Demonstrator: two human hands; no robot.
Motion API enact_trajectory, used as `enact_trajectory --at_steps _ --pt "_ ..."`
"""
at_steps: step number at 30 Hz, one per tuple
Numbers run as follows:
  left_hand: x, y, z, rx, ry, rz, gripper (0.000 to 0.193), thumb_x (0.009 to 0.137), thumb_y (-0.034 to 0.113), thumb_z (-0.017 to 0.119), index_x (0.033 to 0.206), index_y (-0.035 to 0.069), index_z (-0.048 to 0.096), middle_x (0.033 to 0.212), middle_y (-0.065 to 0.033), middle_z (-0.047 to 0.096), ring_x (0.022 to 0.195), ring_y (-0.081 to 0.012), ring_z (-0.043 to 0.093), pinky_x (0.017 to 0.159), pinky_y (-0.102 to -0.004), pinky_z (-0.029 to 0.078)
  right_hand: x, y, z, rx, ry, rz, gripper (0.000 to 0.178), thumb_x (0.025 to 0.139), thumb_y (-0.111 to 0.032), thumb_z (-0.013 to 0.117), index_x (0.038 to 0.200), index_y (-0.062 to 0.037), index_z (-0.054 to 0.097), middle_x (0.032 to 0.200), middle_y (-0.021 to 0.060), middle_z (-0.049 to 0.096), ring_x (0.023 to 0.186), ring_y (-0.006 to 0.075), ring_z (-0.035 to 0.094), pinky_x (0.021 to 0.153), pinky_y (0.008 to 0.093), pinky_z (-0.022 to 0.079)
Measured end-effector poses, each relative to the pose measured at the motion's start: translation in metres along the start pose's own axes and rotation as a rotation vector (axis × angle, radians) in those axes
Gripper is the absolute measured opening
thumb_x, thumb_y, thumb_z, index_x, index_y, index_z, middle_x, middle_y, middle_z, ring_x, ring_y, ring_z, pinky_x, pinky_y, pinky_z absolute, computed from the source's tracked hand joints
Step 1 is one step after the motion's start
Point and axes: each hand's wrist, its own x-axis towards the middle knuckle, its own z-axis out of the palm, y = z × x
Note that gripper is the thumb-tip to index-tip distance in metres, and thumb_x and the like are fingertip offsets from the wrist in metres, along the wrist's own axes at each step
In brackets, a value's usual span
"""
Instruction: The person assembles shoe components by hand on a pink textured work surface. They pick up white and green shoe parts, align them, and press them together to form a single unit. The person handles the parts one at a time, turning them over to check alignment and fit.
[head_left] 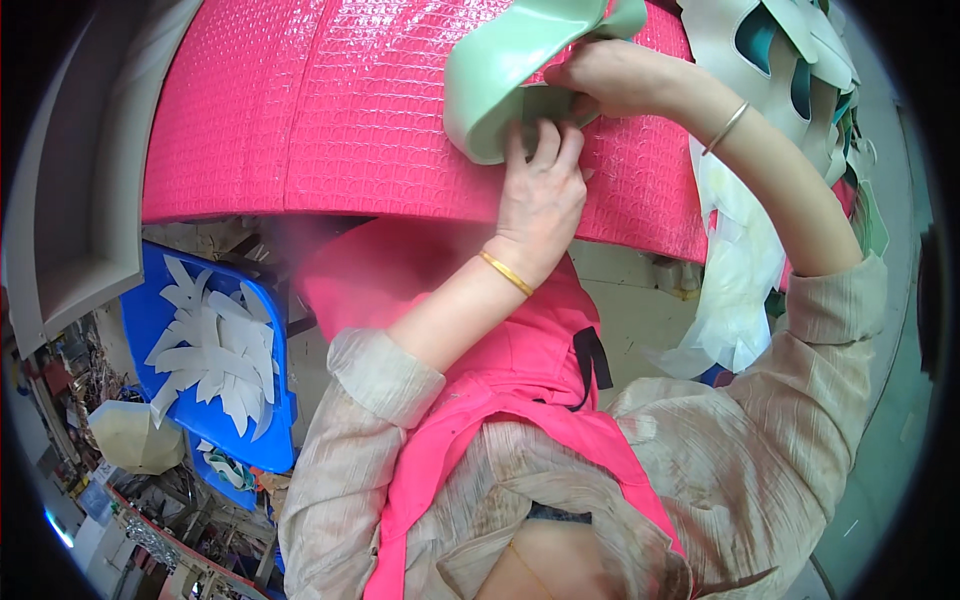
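A smooth, glossy, pale green piece point(515, 55), bent into a loop like shoe-upper material, stands on the pink-covered table. My left hand point(545, 195) reaches up to its lower edge. The fingers are bent over that edge and their tips are partly hidden inside the curve. From the right, my right hand point(615, 80) comes across with curled fingers, closed on the piece's right side near the inner edge; the fingertips are partly hidden.
Glossy pink textured sheeting point(380, 110) covers the table. Pale green and white cut pieces point(790, 60) pile up at its right end, with a whitish sheet point(735, 270) hanging below. At left stand a blue bin point(280, 370) of white strips point(215, 350) and a grey panel point(60, 180).
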Motion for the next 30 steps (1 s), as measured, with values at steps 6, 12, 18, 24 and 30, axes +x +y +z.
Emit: enact_trajectory --at_steps 6,12,18,24,30 --pt "0.003 -0.002 0.009 -0.122 -0.036 -0.051 0.046 0.078 0.026 0.058 0.111 -0.005 0.052 0.111 -0.0106 0.045 0.103 -0.0259 0.044 0.091 -0.0443 0.037 0.002 -0.003 0.005 -0.027 0.001 0.092 0.022 0.066 -0.014 0.068 0.082 -0.0016 0.062 0.076 0.0149 0.063 0.075 0.0279 0.063 0.068 0.0356 0.050" --pt "0.009 0.006 0.013 -0.034 -0.007 -0.064 0.050 0.077 0.032 0.059 0.114 -0.001 0.051 0.111 -0.0075 0.047 0.098 -0.0232 0.045 0.091 -0.0457 0.038 -0.009 -0.008 -0.012 -0.033 -0.089 0.158 0.034 0.068 -0.005 0.062 0.102 -0.0017 0.057 0.095 0.0189 0.060 0.086 0.0303 0.060 0.077 0.0350 0.048" --pt "0.020 0.015 0.015 0.000 -0.051 -0.086 0.051 0.077 0.037 0.059 0.112 0.000 0.055 0.113 -0.0069 0.047 0.101 -0.0258 0.043 0.088 -0.0557 0.036 -0.010 0.004 -0.012 -0.911 -0.310 -0.302 0.035 0.073 -0.012 0.055 0.109 -0.0080 0.056 0.107 0.0102 0.058 0.095 0.0209 0.058 0.081 0.0301 0.047" --pt "0.019 0.021 0.021 -0.001 -0.007 -0.124 0.057 0.078 0.044 0.056 0.112 -0.001 0.055 0.120 -0.0092 0.041 0.107 -0.0292 0.039 0.090 -0.0586 0.034 -0.015 0.000 0.004 -1.073 -0.064 -0.164 0.026 0.078 -0.016 0.052 0.102 -0.0105 0.059 0.104 0.0073 0.059 0.095 0.0168 0.057 0.081 0.0277 0.046" --pt "0.031 0.039 0.016 0.091 -0.104 -0.233 0.057 0.081 0.045 0.052 0.116 0.000 0.052 0.118 -0.0112 0.043 0.110 -0.0296 0.038 0.089 -0.0610 0.033 -0.016 -0.021 0.001 -0.512 0.176 0.142 0.034 0.075 -0.014 0.054 0.109 -0.0134 0.056 0.109 0.0062 0.057 0.095 0.0186 0.057 0.082 0.0288 0.046"
